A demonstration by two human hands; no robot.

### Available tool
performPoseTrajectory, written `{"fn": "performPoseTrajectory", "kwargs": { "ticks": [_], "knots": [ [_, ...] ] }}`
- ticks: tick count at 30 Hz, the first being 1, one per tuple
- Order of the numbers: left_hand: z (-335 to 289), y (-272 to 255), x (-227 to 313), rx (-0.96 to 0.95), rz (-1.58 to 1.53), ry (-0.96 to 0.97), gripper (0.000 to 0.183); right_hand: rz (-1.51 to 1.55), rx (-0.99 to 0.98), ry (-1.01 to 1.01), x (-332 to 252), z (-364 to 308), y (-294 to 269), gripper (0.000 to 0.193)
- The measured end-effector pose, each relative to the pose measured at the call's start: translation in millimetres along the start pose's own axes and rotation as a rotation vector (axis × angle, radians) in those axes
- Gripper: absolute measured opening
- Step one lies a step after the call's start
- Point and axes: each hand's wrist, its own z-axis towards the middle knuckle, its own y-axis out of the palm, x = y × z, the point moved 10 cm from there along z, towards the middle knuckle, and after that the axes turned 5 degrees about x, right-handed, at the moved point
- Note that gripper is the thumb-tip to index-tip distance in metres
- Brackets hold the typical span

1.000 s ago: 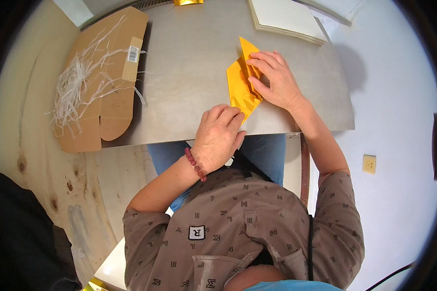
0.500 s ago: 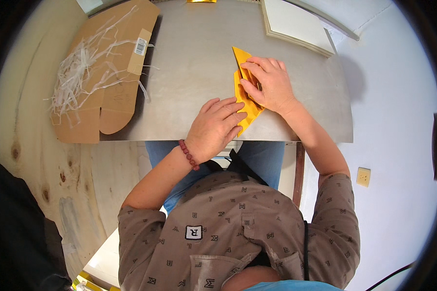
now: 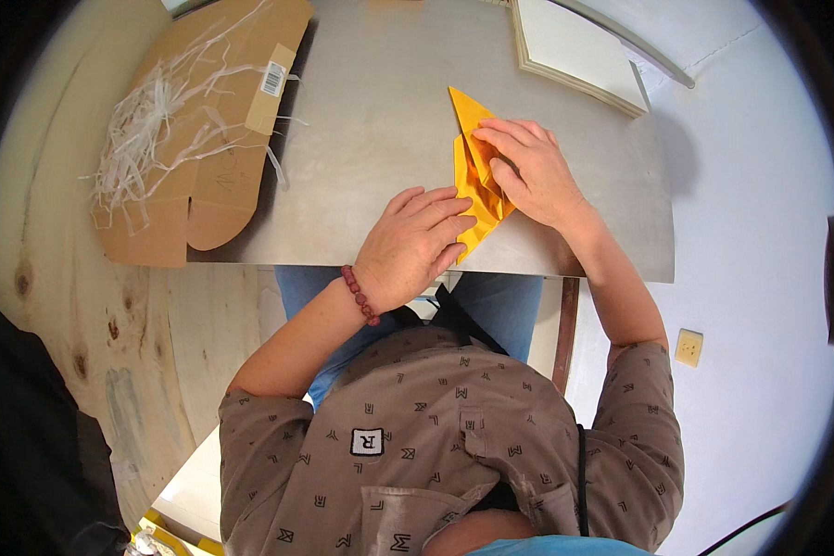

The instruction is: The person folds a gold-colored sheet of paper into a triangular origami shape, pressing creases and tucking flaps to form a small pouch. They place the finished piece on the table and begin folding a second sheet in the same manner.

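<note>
A piece of shiny gold paper, folded into a long pointed shape, lies on the grey metal table between my hands. Its far tip points away from me, and an opening with folded layers shows in its middle. My left hand, with a dark red bead bracelet at the wrist, holds the paper's near left edge, fingertips on top and thumb by the near corner. On the right side, my right hand grips a raised flap of the paper between bent fingers and thumb. Its palm hides part of that side.
A brown cardboard piece with white shredded strips on it covers the table's left part. At the far right lies a stack of white sheets or boards. The white wall with an outlet is right of the table.
My right hand has shifted slightly right and nearer to me, and the paper's middle opens wider. My left hand stays almost in place. The whole view has tilted a little.
</note>
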Motion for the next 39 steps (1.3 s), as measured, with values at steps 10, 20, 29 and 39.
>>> {"fn": "performPoseTrajectory", "kwargs": {
  "ticks": [10, 20, 29, 39],
  "knots": [
    [1, -1, 0, 0.000, 0.002, -0.007, 0.042, -0.079, 0.076, -0.086, -15, -2, 7, 0.048],
    [1, -1, 1, -0.004, 0.022, -0.009, 0.040, -0.090, 0.109, 0.004, -14, -3, 8, 0.048],
    [1, -2, 2, -0.005, 0.023, -0.015, 0.041, -0.109, 0.104, 0.003, -20, 1, 12, 0.047],
    [1, -1, 3, -0.006, 0.037, -0.009, 0.041, -0.096, 0.100, 0.008, -19, 0, 14, 0.048]
  ]
}}
